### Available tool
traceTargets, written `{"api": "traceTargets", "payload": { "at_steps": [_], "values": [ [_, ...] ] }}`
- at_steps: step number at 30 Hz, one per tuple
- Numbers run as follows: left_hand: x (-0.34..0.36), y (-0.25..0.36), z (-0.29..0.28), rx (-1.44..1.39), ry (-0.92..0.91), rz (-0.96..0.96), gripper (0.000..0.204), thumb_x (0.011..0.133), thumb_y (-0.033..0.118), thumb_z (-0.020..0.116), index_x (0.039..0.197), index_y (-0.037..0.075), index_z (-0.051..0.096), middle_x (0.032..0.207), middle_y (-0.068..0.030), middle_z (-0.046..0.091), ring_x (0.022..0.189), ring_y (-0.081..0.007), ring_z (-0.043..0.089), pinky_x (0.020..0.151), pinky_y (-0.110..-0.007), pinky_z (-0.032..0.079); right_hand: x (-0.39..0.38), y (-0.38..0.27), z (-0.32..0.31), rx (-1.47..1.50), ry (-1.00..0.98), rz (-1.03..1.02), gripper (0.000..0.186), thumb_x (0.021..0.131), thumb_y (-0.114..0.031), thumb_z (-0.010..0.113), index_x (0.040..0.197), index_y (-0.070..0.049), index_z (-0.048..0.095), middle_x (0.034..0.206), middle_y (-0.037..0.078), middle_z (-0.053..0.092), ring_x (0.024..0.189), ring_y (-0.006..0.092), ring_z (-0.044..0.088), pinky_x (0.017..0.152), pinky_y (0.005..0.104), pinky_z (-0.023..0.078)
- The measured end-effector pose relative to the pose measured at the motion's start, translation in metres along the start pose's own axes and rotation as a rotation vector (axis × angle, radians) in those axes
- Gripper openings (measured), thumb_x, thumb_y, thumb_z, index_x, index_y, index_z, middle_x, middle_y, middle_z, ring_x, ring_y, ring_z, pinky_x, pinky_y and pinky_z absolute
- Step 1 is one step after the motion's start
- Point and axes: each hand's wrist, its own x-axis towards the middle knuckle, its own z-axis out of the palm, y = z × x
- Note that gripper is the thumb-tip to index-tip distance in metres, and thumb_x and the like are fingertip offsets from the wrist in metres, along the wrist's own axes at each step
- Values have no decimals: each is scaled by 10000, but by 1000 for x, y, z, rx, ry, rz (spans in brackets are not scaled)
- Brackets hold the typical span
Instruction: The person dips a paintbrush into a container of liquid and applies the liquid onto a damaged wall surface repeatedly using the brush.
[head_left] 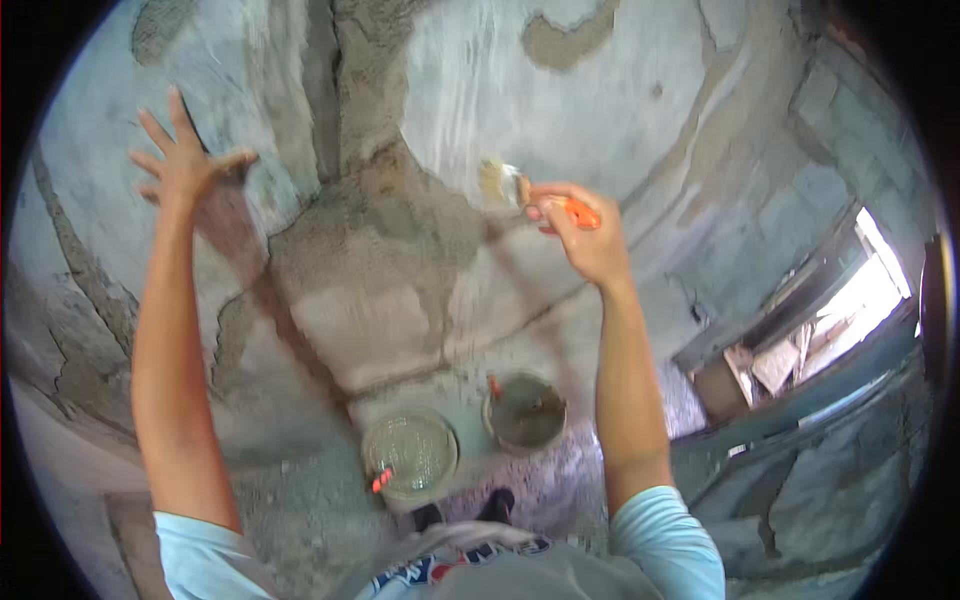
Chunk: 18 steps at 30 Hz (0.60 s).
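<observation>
My right hand (588,232) is raised and closed around the orange handle of a paintbrush (512,188). The brush's pale bristles touch the patched grey plaster wall (560,90). High on the left, my left hand (185,160) is spread flat against the same wall with its fingers apart and nothing in it. Both arms reach up from light blue sleeves.
Two round buckets stand on the rough floor by my feet: a pale one (410,452) with an orange-handled tool at its rim and a darker one (526,411) holding grey mix. A bright doorway opening (850,290) lies at the right.
</observation>
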Motion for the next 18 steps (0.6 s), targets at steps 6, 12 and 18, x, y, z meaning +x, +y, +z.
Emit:
{"api": "traceTargets", "payload": {
  "at_steps": [6, 12, 18],
  "values": [
    [16, 12, -2, 7, 101, 475, 1414, 518, 703, 940, 1660, 410, 160, 1718, -309, 1, 1488, -698, 4, 944, -955, 182, -244, 251, -33, 178, 225, 728, 134, 913, -108, 709, 901, 11, 770, 794, 33, 746, 657, 89, 632, 562, 242, 459],
    [26, -11, 40, -20, 145, 490, 1391, 575, 753, 899, 1665, 440, 94, 1661, -423, 36, 1465, -731, -37, 1005, -926, 119, -359, 322, 22, -545, 144, 873, 141, 824, -203, 737, 865, -104, 829, 851, 152, 787, 758, 280, 760, 718, 385, 590],
    [4, 18, 33, 29, -49, 231, 1474, 533, 624, 976, 1650, 485, 24, 1731, -247, -109, 1467, -712, -105, 914, -983, 174, -396, 370, 30, -835, -171, 821, 282, 876, -356, 706, 936, -96, 796, 968, 235, 753, 968, 456, 716, 853, 525, 581]
  ]
}}
